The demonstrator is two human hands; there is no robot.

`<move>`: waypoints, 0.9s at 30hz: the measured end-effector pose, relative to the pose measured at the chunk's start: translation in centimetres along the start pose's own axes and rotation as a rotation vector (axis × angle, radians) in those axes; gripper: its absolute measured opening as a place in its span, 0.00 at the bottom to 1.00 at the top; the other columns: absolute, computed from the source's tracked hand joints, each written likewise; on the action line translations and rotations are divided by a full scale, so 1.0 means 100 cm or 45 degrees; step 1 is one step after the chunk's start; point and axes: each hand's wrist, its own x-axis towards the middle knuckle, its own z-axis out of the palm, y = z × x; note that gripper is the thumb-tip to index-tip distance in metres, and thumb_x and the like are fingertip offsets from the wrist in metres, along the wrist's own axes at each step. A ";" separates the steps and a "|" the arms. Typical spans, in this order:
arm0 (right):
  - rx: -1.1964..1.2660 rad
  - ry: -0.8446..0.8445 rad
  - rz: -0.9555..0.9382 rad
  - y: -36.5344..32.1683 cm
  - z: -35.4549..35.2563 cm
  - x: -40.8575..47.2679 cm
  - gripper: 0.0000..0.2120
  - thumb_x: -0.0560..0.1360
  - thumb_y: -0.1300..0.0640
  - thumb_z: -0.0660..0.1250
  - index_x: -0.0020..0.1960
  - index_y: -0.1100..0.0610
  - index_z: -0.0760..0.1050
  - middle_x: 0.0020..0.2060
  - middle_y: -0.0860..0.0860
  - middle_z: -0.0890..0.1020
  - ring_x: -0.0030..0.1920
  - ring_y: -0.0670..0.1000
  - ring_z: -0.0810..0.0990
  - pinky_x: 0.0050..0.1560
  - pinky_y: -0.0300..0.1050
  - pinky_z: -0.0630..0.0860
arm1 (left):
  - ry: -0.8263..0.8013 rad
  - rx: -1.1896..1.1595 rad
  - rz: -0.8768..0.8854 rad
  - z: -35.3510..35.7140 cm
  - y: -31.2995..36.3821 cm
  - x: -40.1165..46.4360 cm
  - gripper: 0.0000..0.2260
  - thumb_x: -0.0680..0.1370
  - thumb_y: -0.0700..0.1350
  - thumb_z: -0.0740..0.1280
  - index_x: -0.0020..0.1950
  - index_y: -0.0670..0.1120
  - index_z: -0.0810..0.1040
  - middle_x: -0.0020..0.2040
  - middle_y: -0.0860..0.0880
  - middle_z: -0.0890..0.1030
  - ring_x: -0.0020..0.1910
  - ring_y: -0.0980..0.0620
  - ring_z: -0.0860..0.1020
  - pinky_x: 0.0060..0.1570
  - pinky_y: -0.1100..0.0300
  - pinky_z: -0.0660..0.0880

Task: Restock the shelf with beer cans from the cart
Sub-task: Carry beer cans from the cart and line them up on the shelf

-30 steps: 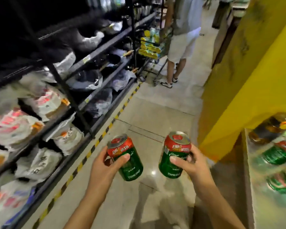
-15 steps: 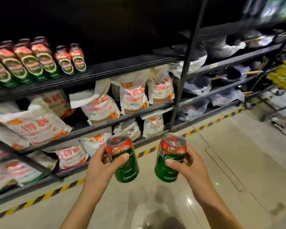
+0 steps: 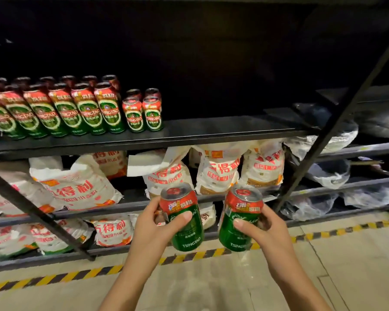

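You've swung from the aisle to face the shelf [image 3: 211, 129]; your left hand [image 3: 153, 223] and right hand [image 3: 265, 227] each grip 1 can, ready beside the short cans [image 3: 142, 113].

The left hand [image 3: 153, 223] is covering part of the left beer can [image 3: 184, 221], and the right hand [image 3: 264, 227] is hiding the right side of the right beer can [image 3: 239, 221]. The row of tall cans [image 3: 54, 111] is running off the left edge. The back of the shelf [image 3: 211, 129] is sinking into darkness. Plastic-wrapped goods [image 3: 328, 173] at right are staying too dim to identify.
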 end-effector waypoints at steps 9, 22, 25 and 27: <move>-0.024 -0.206 0.001 -0.022 0.028 0.121 0.21 0.65 0.60 0.76 0.53 0.44 0.76 0.47 0.41 0.83 0.51 0.40 0.79 0.43 0.34 0.73 | 0.249 -0.029 -0.019 -0.010 0.008 0.081 0.21 0.61 0.57 0.77 0.51 0.56 0.78 0.47 0.57 0.83 0.49 0.58 0.79 0.44 0.63 0.72; -0.045 -0.173 -0.026 -0.034 0.069 0.246 0.23 0.64 0.60 0.77 0.55 0.46 0.75 0.50 0.44 0.82 0.52 0.44 0.79 0.46 0.37 0.76 | 0.255 0.024 0.051 -0.026 0.027 0.217 0.19 0.64 0.48 0.78 0.53 0.54 0.77 0.47 0.53 0.83 0.48 0.58 0.80 0.44 0.61 0.74; -0.021 -0.122 -0.037 -0.035 0.071 0.267 0.23 0.65 0.62 0.77 0.54 0.46 0.75 0.49 0.44 0.82 0.51 0.42 0.80 0.44 0.35 0.75 | 0.185 0.048 0.091 -0.017 0.030 0.249 0.17 0.68 0.41 0.76 0.53 0.55 0.77 0.45 0.56 0.83 0.45 0.64 0.79 0.42 0.68 0.73; -0.008 -0.127 -0.056 -0.034 0.069 0.279 0.22 0.65 0.64 0.76 0.53 0.47 0.75 0.46 0.44 0.83 0.48 0.40 0.81 0.41 0.31 0.76 | 0.136 0.041 0.102 -0.007 0.028 0.268 0.20 0.68 0.38 0.75 0.56 0.53 0.76 0.47 0.56 0.82 0.45 0.67 0.79 0.40 0.73 0.74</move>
